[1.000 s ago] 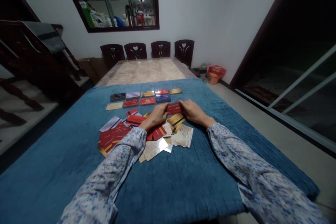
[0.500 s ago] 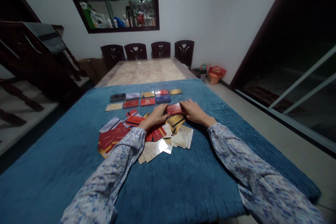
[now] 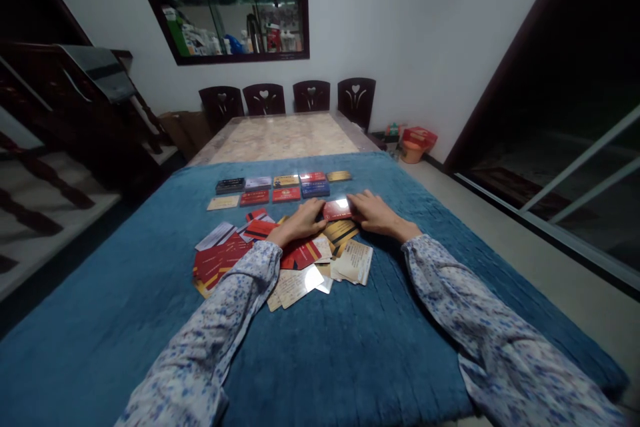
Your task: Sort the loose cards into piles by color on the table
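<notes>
Between my two hands is a dark red card, possibly the top of a small stack, with light glinting off its upper edge. My left hand grips its left end, and my right hand grips its right end. Under and in front of my hands spreads a loose heap of cards: red cards to the left, a gold card with a black stripe just below the held one, and cream cards nearer me. My left forearm hides part of the heap.
Beyond my hands, neat card stacks stand in two rows, among them a black stack, a blue stack and a gold card. A blue cloth covers the near table. Dark chairs line the far end.
The red card has tilted slightly between my hands, so a bright reflection now shows on it. Both hands keep their grip. The whole view has shifted a little.
</notes>
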{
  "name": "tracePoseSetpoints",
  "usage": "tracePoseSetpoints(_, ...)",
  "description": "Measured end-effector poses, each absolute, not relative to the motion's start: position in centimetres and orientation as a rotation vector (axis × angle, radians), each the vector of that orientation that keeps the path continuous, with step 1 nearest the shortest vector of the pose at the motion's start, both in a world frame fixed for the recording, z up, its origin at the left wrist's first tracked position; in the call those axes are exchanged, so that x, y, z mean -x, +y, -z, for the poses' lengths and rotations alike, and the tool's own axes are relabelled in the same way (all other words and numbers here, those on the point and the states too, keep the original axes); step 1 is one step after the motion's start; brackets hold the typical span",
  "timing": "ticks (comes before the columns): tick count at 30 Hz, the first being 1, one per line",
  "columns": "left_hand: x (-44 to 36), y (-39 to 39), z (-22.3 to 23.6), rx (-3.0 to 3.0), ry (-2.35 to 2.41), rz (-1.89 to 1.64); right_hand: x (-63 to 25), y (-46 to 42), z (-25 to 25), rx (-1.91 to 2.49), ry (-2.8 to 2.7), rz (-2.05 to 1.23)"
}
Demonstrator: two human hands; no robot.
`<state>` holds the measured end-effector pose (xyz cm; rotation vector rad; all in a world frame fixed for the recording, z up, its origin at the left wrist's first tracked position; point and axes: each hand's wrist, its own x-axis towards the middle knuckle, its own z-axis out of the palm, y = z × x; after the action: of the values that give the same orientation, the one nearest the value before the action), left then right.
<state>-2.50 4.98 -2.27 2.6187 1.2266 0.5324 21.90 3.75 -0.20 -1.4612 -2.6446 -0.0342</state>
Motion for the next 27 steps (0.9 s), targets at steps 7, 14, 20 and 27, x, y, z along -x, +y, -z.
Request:
tracePoseSetpoints(7, 2.8, 4.7, 1.7, -2.640, 1.245, -0.488, -21.5, 3.8, -0.8, 1.461, -2.686, 0.003)
tracePoseSetpoints(14, 3.6, 4.3, 1.2, -2.658, 1.242, -0.475, -20.7, 3.7, -1.5, 1.460, -2.714, -0.007)
tracePoseSetpoints(20, 4.7, 4.4, 0.8, -2.637, 1.230, -0.519, -19.8, 3.2, -2.2, 1.452, -2.722, -0.037)
tracePoseSetpoints(27, 6.8, 3.7, -0.1, -2.613, 1.261, -0.547, -18.2, 3.9, -2.0, 1.371, -2.756, -0.011)
